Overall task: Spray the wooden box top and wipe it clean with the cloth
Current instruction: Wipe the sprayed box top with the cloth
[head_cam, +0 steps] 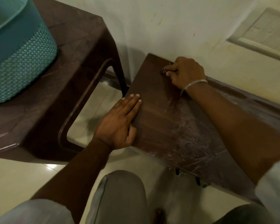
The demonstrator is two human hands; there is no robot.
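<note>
The dark wooden box top (165, 120) runs from the centre to the right, against the wall. Its right half shows whitish wet streaks. My left hand (120, 123) lies flat on the box's left edge, fingers straight and together, thumb tucked down over the side. My right hand (184, 71) is at the far corner by the wall, fingers curled round a small bunched dark patterned cloth (164, 71), of which only a bit shows. No spray bottle is in view.
A brown plastic table (68, 81) stands to the left, with a teal woven basket (18, 59) on it. A gap of pale tiled floor (94, 113) separates table and box. The wall carries a switch plate (265, 31). My knees fill the bottom.
</note>
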